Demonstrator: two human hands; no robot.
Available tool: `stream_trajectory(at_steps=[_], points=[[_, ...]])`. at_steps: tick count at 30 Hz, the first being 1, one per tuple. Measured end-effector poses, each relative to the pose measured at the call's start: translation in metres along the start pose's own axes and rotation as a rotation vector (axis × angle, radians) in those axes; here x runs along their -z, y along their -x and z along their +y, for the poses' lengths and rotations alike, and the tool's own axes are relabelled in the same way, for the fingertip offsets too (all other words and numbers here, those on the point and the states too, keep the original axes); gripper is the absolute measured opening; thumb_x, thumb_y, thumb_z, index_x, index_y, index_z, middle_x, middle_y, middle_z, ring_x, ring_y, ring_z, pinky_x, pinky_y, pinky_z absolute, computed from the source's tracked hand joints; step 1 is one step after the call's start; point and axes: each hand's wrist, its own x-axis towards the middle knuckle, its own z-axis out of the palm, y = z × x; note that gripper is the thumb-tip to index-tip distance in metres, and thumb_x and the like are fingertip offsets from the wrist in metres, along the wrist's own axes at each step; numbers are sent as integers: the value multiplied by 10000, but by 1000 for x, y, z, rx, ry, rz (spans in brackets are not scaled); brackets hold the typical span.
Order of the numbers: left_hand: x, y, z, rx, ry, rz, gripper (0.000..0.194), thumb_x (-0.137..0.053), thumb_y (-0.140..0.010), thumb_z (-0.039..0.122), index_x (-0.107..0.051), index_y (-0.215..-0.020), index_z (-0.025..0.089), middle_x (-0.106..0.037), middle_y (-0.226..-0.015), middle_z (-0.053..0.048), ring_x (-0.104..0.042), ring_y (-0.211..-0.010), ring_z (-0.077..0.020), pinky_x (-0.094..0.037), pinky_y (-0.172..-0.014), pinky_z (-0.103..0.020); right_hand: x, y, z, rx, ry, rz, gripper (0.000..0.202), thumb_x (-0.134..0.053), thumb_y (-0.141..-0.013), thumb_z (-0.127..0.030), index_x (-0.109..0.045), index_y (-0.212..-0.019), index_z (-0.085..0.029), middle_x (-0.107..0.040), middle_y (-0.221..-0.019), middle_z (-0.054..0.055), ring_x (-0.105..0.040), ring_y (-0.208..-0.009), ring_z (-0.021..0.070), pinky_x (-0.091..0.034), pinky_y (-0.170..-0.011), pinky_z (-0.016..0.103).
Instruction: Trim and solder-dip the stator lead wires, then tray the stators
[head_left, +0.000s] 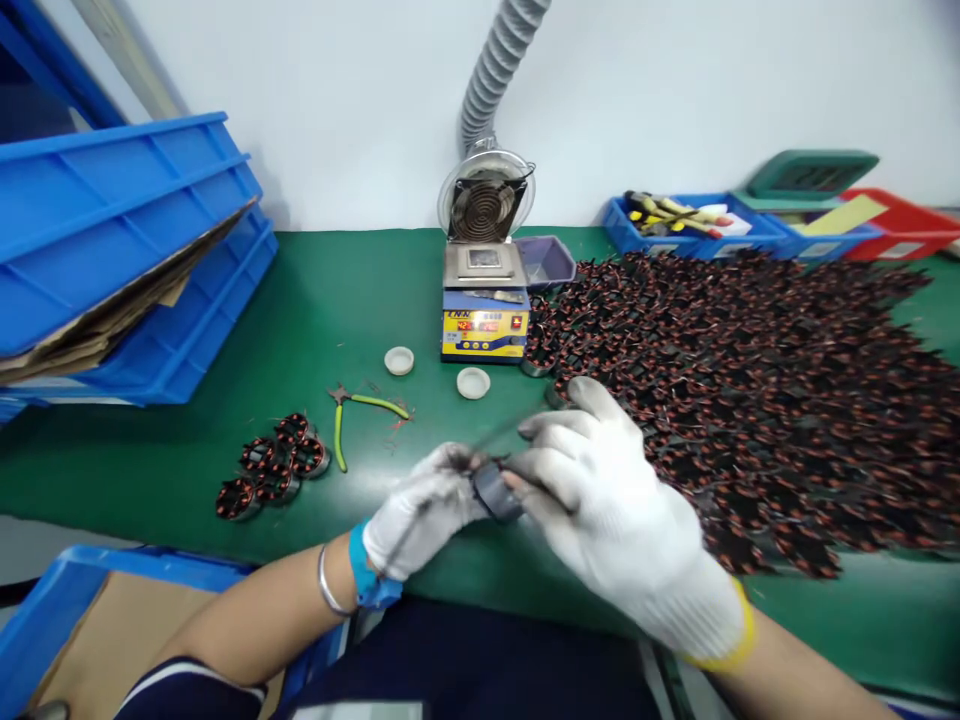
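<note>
Near the table's front edge, my left hand (431, 505), in a white glove with a blue wristband, is closed on a motor stator (496, 491), a dark grey ring. My right hand (592, 480), in a white glove with a yellow cuff, has its thumb and fingers curled against the stator's right side. A thin dark streak, blurred by motion, runs between the hands above the ring; I cannot tell whether it is a lead or a tool. Several stators (277, 460) with copper windings stand in a group at the left. Green-handled cutters (340, 425) lie spread beside them.
A mass of stators (750, 400) covers the table's right side. Behind my hands are a solder pot (484, 325) with a fan and hose, and two small white dishes (473, 383). Blue crates (135, 260) stand at left; bins (697, 240) with tools line the back right.
</note>
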Motion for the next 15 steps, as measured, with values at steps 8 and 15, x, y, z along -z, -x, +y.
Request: stream_trajectory(at_steps=[8,15], points=[[5,-11,2,368,-116,-49,641,-661,-698,819,-581,-640,185,-556,-557,-8,-513,-490,-137,-391,-472,-249,11,-20,-20,153,-112,-77,128,-542,-953,-191,-651,-893,-216,-695,-810,7,-670,-925,198,-391,-1131,574],[11,-7,8,-59,-15,106,451,-784,-731,443,-453,-558,191,-547,-629,7,-589,-671,-141,-502,-717,-277,11,-19,-23,134,26,-34,203,-509,-949,-169,-634,-797,-219,-669,-734,13,-671,-919,200,-296,-1202,595]])
